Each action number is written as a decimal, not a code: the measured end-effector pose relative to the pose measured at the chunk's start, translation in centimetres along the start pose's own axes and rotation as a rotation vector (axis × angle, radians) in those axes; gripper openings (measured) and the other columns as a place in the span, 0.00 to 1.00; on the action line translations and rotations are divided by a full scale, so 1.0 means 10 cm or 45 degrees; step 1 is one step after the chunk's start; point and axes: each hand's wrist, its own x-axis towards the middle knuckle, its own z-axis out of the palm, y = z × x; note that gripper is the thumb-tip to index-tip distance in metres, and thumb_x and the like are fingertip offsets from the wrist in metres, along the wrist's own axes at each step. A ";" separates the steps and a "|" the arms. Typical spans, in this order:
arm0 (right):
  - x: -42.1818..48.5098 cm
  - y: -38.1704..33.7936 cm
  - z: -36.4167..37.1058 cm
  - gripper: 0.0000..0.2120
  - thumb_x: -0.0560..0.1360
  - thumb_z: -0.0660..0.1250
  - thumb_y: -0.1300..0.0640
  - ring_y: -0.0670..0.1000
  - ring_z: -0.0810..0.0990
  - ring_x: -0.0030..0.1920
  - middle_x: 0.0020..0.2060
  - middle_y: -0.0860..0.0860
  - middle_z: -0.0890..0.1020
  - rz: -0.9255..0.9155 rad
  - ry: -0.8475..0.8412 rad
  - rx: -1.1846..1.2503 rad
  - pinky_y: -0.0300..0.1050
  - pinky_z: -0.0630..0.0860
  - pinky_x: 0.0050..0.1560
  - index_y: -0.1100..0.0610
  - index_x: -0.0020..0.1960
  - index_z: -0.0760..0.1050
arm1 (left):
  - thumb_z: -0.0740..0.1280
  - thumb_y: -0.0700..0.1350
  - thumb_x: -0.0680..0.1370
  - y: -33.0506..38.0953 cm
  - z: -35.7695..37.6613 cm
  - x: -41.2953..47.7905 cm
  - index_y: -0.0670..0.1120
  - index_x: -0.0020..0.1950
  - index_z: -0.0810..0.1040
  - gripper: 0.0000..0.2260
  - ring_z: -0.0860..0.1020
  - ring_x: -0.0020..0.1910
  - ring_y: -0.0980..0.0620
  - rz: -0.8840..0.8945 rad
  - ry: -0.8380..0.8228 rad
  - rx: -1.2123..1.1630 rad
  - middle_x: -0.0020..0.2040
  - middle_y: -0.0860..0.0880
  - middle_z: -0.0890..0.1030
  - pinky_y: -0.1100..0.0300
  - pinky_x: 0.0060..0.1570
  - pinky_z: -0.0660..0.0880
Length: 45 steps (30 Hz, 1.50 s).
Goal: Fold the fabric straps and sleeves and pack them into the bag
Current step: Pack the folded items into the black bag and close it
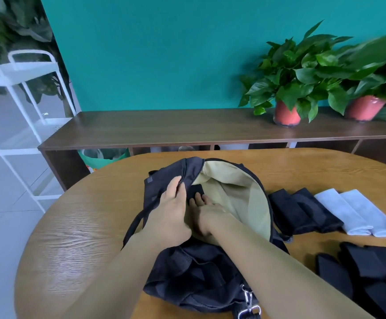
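At centre, the bag (240, 187) was pinched open by the left hand (173, 212); the strap (195, 191), right hand (210, 212) grip unclear, was best laid flat.

Your left hand (172, 211) is holding the backpack (198, 277) flap up, so its beige-lined mouth is gaping wide on the right; your right hand (207, 211) is filling the near-left corner. Folded black sleeves (302, 214), white sleeves (357, 212) and black straps (369, 272) are crowding the desk (72, 238) to the right; its left side is lying open.
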 end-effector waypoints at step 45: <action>-1.99 1.03 1.04 0.16 0.76 0.61 0.64 0.56 0.72 0.63 0.61 0.57 0.75 0.548 0.496 0.037 0.47 0.63 0.68 0.61 0.64 0.71 | 0.62 0.44 0.78 0.51 0.12 -0.35 0.45 0.79 0.44 0.35 0.51 0.76 0.43 -0.352 -0.160 0.494 0.77 0.47 0.33 0.47 0.61 0.69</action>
